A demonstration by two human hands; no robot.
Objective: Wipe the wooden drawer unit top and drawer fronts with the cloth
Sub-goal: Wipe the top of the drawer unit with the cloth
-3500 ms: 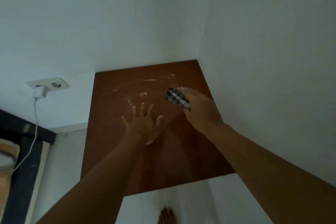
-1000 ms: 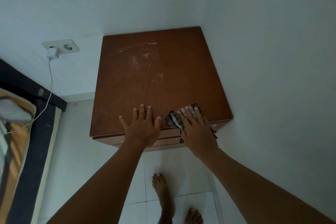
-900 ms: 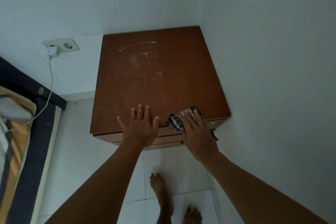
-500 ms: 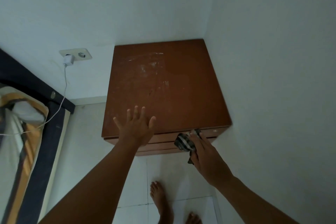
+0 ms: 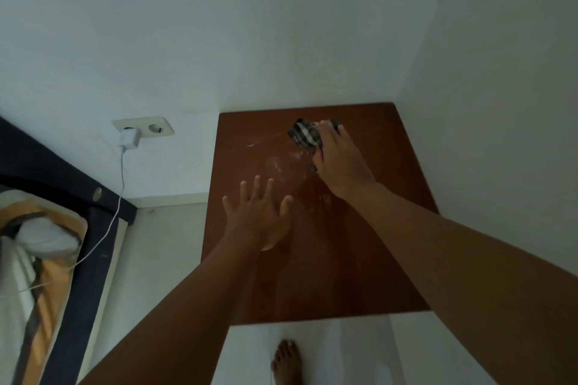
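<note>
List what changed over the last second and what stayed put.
The right hand carried the cloth from the unit's front edge to the far end of the top, by the white smears. The left hand moved from the front edge further in over the top. Unchanged: the cloth is in the right hand's grip, the left hand's fingers are spread, and the charger sits in the socket.
</note>
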